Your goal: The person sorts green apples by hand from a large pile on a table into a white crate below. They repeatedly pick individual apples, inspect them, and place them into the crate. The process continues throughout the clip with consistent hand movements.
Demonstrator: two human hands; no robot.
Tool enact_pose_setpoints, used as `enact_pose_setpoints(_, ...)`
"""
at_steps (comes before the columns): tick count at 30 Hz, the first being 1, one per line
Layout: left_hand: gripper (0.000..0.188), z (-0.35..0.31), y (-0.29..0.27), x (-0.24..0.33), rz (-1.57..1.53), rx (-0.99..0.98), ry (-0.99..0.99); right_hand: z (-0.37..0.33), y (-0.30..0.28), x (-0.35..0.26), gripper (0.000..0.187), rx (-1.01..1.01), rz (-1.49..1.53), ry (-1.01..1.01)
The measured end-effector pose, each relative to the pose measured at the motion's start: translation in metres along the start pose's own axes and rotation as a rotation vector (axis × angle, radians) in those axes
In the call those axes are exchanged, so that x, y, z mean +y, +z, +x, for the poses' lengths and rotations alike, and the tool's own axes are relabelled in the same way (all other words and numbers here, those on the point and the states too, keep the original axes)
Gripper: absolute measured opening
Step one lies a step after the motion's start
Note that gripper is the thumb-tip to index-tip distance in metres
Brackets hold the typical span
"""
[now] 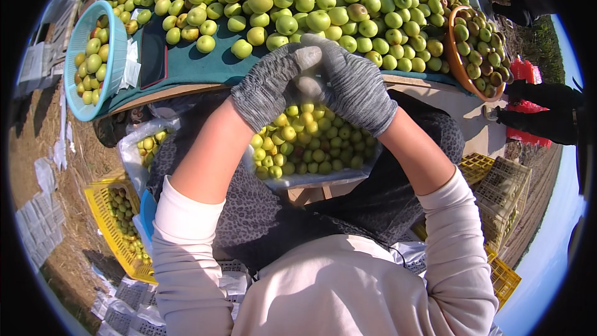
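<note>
Both my hands wear grey knitted gloves and meet at the table's near edge. My left hand (268, 81) and my right hand (357, 84) have their fingers curled inward, fingertips together. What they hold between them, if anything, is hidden by the fingers. Just beyond them lies a big heap of round green fruit (317, 21), some blushed reddish brown, like jujubes. The heap rests on a table with a dark green cloth (217, 65). Below my hands, between my knees, a container lined with clear plastic (298, 179) holds more yellow-green fruit (311, 143).
A light blue basket (115, 43) of fruit stands at the left, an orange basket (457, 65) at the right. A dark flat tablet-like object (153, 56) lies on the cloth. Yellow crates (102, 211) and stacked crates (500, 196) flank me. Another person's dark-clothed legs (550, 118) are at right.
</note>
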State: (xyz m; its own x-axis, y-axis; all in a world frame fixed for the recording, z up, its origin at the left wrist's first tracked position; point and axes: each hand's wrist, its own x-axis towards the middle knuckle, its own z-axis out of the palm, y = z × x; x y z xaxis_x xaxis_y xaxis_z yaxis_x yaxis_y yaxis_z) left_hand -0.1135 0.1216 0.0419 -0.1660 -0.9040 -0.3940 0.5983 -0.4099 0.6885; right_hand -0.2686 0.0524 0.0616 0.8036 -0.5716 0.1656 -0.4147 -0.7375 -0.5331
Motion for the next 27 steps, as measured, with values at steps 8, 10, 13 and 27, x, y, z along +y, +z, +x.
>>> enact_pose_setpoints(8,0.015,-0.049,-0.094,0.075,-0.346,0.215,0.633,-0.118,0.061,0.038,0.034,-0.289,0.201,0.638)
enact_pose_setpoints(10,0.019,-0.082,-0.141,0.107,-0.192,0.385,0.893,-0.152,0.084,0.037,0.039,-0.82,-0.185,0.678)
enact_pose_setpoints(13,0.025,-0.142,-0.211,0.139,-0.209,0.784,0.943,-0.186,0.107,0.047,0.041,-0.889,-0.335,0.737)
enact_pose_setpoints(27,0.038,-0.173,-0.316,0.13,-0.554,1.329,0.917,-0.215,0.145,0.091,0.042,-0.946,-0.444,1.005)
